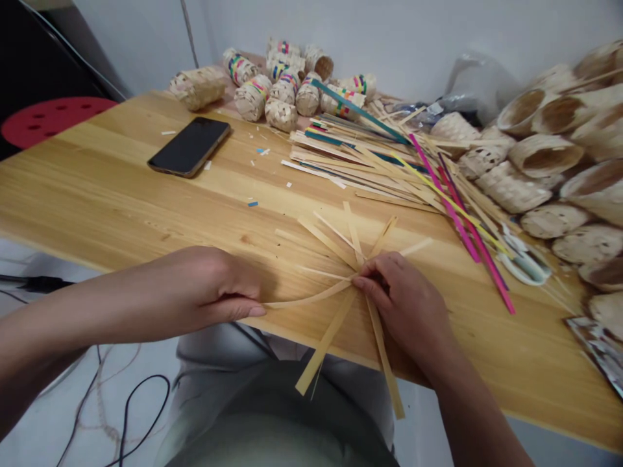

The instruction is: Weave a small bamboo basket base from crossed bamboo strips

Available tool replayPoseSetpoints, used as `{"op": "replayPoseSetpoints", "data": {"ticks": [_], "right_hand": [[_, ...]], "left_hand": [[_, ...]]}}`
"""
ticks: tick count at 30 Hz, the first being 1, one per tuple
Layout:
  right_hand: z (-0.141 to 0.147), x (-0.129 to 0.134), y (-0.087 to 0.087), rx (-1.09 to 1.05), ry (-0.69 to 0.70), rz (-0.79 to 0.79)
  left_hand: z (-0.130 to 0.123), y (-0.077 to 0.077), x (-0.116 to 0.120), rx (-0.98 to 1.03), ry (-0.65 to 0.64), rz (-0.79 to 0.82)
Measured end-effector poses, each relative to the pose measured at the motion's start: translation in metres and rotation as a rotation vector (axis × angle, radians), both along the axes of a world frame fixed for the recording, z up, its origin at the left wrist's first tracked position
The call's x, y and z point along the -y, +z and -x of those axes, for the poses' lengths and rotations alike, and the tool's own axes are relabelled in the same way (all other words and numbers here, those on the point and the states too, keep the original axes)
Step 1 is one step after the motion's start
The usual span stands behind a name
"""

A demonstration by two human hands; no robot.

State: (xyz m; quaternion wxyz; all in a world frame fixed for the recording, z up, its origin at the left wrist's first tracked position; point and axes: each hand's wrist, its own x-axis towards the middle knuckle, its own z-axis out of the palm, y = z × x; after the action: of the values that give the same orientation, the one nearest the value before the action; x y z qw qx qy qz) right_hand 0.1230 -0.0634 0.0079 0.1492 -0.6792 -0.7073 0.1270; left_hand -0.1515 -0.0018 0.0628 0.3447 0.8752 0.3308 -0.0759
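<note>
Several pale flat strips (327, 337) cross at one centre near the table's front edge and fan out like a star, two of them reaching past the edge. My right hand (402, 301) pinches the crossing point, thumb and fingers pressed together over it. To the left, my left hand (221, 295) is closed on the end of a thin strip (311, 299), which curves from its thumb to the crossing beneath my right fingertips. The fingers of my left hand are mostly hidden behind its back and thumb.
Behind lies a phone (189, 147). Small woven baskets (253, 97) with coloured bands stand at the back. Loose strips (350, 155), some coloured, spread toward scissors (528, 263) on the right. Larger woven baskets (545, 155) pile up at the right edge.
</note>
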Motion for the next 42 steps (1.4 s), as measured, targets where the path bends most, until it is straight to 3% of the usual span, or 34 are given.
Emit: {"op": "replayPoseSetpoints", "data": {"ticks": [7,15,19,23,26,29,32,35,37,39,42], "right_hand": [[0.001,0.000,0.000,0.022,0.007,-0.016],[0.000,-0.001,-0.001,0.019,0.020,-0.011],[0.000,-0.001,0.000,-0.019,0.031,-0.017],[0.000,-0.001,0.001,-0.028,0.019,-0.005],[0.000,-0.001,0.001,-0.034,0.019,0.001],[0.000,-0.002,0.000,-0.036,0.019,0.005],[0.001,-0.001,0.001,-0.018,0.017,-0.004],[0.003,0.001,0.000,0.007,0.011,-0.014],[0.003,0.001,0.000,0.023,0.013,-0.023],[0.003,0.001,-0.001,0.034,0.018,-0.031],[0.002,0.001,-0.001,0.035,0.019,-0.031]], "left_hand": [[0.008,-0.018,-0.003,0.063,0.170,0.363],[0.014,-0.026,-0.004,0.102,0.263,0.381],[0.018,-0.030,-0.006,0.202,0.357,0.647],[0.016,-0.027,-0.005,0.366,0.508,0.920],[0.009,-0.019,-0.004,0.445,0.561,0.996],[-0.002,-0.010,-0.001,0.500,0.524,1.019],[-0.010,0.000,0.006,0.439,0.361,0.883],[-0.010,0.008,0.009,0.270,0.030,0.557],[-0.008,0.010,0.002,0.208,-0.146,0.426],[-0.007,0.006,-0.012,0.193,-0.128,0.300],[-0.011,-0.010,-0.035,0.171,0.129,-0.121]]}}
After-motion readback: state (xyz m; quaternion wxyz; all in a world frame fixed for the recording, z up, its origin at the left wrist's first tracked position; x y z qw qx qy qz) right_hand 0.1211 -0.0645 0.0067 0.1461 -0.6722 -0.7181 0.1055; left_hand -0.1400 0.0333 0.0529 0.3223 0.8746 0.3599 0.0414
